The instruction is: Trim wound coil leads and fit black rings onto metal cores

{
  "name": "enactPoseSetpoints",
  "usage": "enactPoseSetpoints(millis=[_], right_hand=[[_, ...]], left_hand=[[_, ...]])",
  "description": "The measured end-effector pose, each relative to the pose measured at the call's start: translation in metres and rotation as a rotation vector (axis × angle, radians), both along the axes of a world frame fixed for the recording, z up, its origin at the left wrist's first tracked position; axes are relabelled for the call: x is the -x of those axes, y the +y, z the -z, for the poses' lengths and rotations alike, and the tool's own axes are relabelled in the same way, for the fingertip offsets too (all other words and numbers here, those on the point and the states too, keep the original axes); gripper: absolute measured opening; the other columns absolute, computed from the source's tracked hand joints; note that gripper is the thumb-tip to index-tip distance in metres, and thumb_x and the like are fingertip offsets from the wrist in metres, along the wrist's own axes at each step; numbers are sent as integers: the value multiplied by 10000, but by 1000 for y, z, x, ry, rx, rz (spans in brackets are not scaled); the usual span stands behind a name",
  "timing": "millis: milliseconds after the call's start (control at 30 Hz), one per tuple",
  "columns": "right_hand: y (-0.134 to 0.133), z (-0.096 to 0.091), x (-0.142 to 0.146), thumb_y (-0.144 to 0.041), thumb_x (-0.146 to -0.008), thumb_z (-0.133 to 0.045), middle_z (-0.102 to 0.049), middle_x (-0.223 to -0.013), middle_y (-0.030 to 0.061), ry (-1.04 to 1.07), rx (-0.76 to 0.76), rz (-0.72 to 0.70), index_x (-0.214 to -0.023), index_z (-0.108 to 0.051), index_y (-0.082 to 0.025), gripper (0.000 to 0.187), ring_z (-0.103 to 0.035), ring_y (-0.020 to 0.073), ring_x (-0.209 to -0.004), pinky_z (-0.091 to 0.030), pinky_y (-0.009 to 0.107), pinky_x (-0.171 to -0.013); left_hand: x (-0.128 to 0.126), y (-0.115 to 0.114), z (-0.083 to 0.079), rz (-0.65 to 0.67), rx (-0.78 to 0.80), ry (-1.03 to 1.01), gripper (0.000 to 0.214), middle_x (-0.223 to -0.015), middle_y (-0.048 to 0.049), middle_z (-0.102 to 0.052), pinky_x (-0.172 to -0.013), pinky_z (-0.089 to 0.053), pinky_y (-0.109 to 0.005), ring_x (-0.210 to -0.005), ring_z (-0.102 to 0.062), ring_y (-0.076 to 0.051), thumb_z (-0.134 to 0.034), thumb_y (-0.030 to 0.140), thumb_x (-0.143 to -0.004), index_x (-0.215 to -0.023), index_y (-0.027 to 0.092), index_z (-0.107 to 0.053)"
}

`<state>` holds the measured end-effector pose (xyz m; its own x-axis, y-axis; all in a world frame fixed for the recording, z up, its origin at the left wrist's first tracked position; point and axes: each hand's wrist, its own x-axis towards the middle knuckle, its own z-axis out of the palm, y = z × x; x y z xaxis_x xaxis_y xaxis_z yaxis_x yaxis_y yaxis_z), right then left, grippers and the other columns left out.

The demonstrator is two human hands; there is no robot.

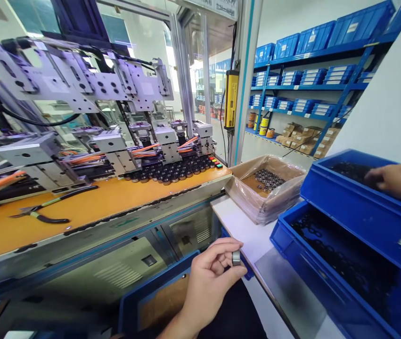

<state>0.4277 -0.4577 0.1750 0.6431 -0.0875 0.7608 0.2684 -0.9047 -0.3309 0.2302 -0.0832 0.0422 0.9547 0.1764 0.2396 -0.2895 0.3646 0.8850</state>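
My left hand (209,278) is low in the middle, fingers curled, pinching a small metal ring (236,257) between thumb and forefinger. It hovers over the edge of a blue tray (133,306) with a brown bottom. My right hand (396,181) reaches into the upper blue bin (331,190) at the right, down among small black parts; its fingertips are partly hidden and blurred. Below it sits a second blue bin (285,238) full of black rings.
A cardboard box lined with plastic (257,202) holds metal parts beside the bins. The orange machine bed (90,207) carries pliers (41,214), a row of black round parts (172,172) and grey fixtures. A yellow sensor bar (231,99) hangs on the frame. Blue shelving (309,80) stands behind.
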Motion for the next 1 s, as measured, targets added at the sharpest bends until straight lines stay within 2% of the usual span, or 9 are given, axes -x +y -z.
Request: enactPoseSetpoints(millis=[100, 167, 233, 333, 433, 567, 733, 867, 1000], right_hand=[[20, -29, 27, -104, -719, -786, -749, -719, 39, 20, 121, -2, -712, -782, -178, 74, -636, 93, -597, -459, 268, -655], [54, -24, 65, -114, -770, -761, -761, -854, 68, -128, 157, -190, -854, -778, -174, 104, -692, 139, -751, -519, 270, -752], [96, 1, 104, -133, -836, -706, -754, -910, 56, -152, 169, -482, -888, -750, -180, 82, -699, 149, -820, -548, 269, -799], [146, 49, 145, -82, -885, -633, -734, -894, 52, 32, 20, -902, -951, -710, -164, 131, -695, 129, -827, -565, 227, -762], [168, 83, 162, -123, -921, -613, -694, -923, 80, 153, -195, -1146, -993, -690, -145, 108, -672, 130, -834, -567, 244, -747], [170, 98, 165, -208, -932, -633, -626, -899, 60, 211, -298, -1190, -980, -700, -154, 99, -621, 123, -814, -546, 247, -715], [165, 98, 160, -115, -936, -579, -630, -894, 60, 37, -134, -1142, -1040, -654, -155, 134, -593, 137, -827, -520, 297, -759], [162, 95, 158, -115, -903, -564, -630, -1000, 127, 22, -40, -1248, -1147, -595, -100, 246, -605, 177, -912, -545, 346, -803], [161, 98, 155, -89, -892, -589, -624, -1002, 141, -72, 90, -1203, -1147, -582, -76, 255, -602, 194, -943, -561, 362, -827]], left_hand=[[4, 1, -3, -16, -58, 30, 313, -906, -59, -791, -649, -579, -170, -669, -692, -105, -806, 39, -625, -877, 222, -800], [6, 0, -3, -15, -82, 46, 323, -875, -59, -803, -645, -590, -171, -655, -707, -115, -811, 63, -633, -917, 215, -797], [5, -2, -1, 12, -105, 72, 326, -905, -69, -808, -672, -613, -204, -679, -736, -144, -822, 93, -640, -944, 207, -792], [4, -7, 2, 102, -158, 110, 315, -980, -97, -802, -722, -635, -256, -755, -771, -200, -835, 124, -650, -956, 186, -790], [5, -13, 4, 178, -163, 101, 317, -939, -93, -806, -735, -640, -267, -793, -778, -226, -838, 129, -654, -963, 180, -789], [6, -26, 2, 217, -123, 54, 347, -806, -45, -810, -682, -631, -221, -733, -777, -206, -832, 63, -633, -946, 208, -795], [5, -37, 1, 166, -84, -11, 375, -776, -32, -807, -667, -618, -190, -716, -774, -193, -815, 18, -628, -944, 221, -798], [6, -35, -3, 84, -122, -37, 416, -786, -15, -808, -668, -602, -152, -684, -767, -157, -822, -3, -600, -935, 243, -802], [7, -31, -9, 119, -133, -28, 445, -799, -5, -809, -672, -602, -154, -688, -770, -160, -801, -27, -600, -930, 271, -805]])
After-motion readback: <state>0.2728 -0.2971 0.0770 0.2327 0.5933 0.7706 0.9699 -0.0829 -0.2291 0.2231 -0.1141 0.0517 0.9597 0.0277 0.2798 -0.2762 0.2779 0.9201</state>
